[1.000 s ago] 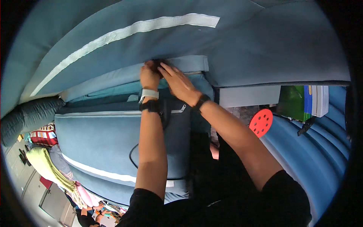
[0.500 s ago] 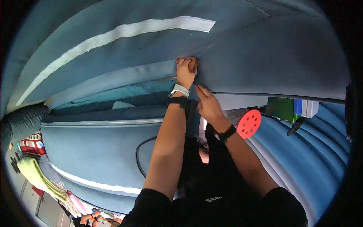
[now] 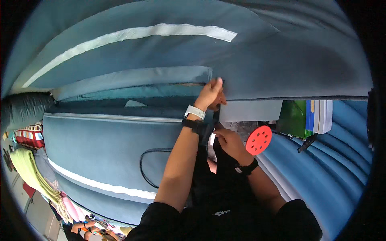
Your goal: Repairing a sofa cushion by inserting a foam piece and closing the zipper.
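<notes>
Pinched between the fingers of the left hand point(image 3: 210, 93) is the edge of a blue fabric panel point(image 3: 281, 60), held up at the end of a padded strip point(image 3: 132, 78); right hand point(image 3: 226, 138) is closed on a dark strap point(image 3: 215, 120) hanging just below; red perforated disc point(image 3: 258, 139) and stacked books point(image 3: 317, 116) noted nearby; slippage judged possible, the fabric being held by a fingertip pinch only.

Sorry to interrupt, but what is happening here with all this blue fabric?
A person is working on large blue fabric panels with white stripes. Their left hand pinches the edge of the upper blue panel, while the right hand grips a dark strap hanging just below it. A red perforated disc and some stacked books lie to the right.
</notes>
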Available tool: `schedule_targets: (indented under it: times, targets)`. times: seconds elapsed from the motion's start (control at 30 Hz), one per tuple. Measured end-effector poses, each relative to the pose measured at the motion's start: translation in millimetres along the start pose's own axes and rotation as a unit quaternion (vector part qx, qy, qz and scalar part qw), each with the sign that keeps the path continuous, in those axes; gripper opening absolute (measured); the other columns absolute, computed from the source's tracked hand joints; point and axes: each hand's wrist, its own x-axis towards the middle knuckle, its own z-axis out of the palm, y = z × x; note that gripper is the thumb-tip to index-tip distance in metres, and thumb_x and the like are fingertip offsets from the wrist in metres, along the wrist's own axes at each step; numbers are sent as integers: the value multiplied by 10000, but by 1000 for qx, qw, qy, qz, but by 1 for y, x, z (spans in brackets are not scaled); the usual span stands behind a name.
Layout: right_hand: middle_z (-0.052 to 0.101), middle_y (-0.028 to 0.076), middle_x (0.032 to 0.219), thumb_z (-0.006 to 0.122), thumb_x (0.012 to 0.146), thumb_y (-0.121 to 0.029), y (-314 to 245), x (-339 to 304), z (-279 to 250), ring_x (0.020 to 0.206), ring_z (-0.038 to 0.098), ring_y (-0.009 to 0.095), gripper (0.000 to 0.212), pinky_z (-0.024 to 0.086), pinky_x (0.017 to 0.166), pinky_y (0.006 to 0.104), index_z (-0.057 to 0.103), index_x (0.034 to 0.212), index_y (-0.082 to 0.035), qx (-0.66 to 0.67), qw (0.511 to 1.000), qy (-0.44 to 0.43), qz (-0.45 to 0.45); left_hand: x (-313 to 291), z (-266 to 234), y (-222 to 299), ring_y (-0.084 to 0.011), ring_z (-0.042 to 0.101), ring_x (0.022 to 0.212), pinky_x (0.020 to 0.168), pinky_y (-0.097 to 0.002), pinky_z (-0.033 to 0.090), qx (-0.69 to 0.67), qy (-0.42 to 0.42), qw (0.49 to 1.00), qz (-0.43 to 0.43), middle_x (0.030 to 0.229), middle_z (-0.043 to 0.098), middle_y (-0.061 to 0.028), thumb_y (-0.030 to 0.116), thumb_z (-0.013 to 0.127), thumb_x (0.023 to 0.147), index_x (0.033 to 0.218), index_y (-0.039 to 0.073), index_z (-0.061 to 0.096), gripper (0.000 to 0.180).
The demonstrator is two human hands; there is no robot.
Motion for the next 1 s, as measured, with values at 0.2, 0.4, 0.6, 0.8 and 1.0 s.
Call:
schedule_targets:
  times: [0.2, 0.4, 0.6, 0.8, 1.0]
  targets:
    - [626, 201, 862, 521, 810, -4, -19, -1, 13, 779, 620, 339, 181, 488, 687, 366, 626, 956, 10, 2, 998, -27, -51, 57, -14, -47, -425, 404, 1161, 989, -439, 309, 77, 302, 936, 164, 1265, 411, -298, 295, 394, 949, 1221, -104, 372, 484]
    - [634, 169, 874, 542, 795, -63, 4, -22, 20, 821, 609, 329, 204, 478, 730, 386, 631, 975, -27, -29, 994, -92, 47, 20, 25, -27, -375, 387, 1229, 1035, -379, 266, -35, 182, 955, 231, 1285, 420, -268, 398, 296, 980, 1277, -98, 348, 580]
    - [567, 166, 1166, 586, 806, -122, 12, -38, 13, 1056, 559, 318, 391, 447, 905, 372, 529, 1189, -72, -210, 949, -60, -228, -73, 101, 69, -426, 177, 1344, 1089, -469, 144, 15, 155, 892, 424, 1442, 233, -258, 400, 363, 955, 1359, -66, 295, 621]
    - [568, 178, 1155, 575, 807, -118, 20, -40, 24, 1058, 549, 338, 364, 441, 903, 389, 540, 1166, -63, -177, 963, -86, -185, -81, 92, 133, -431, 270, 1259, 1036, -504, 200, 52, 146, 845, 512, 1295, 369, -228, 358, 562, 846, 1066, -7, 501, 431]
    - [568, 191, 1144, 563, 809, -113, 17, -42, 21, 1060, 540, 358, 339, 436, 901, 407, 551, 1143, -54, -126, 976, -113, -137, -37, 82, 147, -479, 225, 1291, 1061, -510, 188, 49, 198, 806, 556, 1392, 250, -284, 368, 468, 907, 1272, -85, 301, 606]
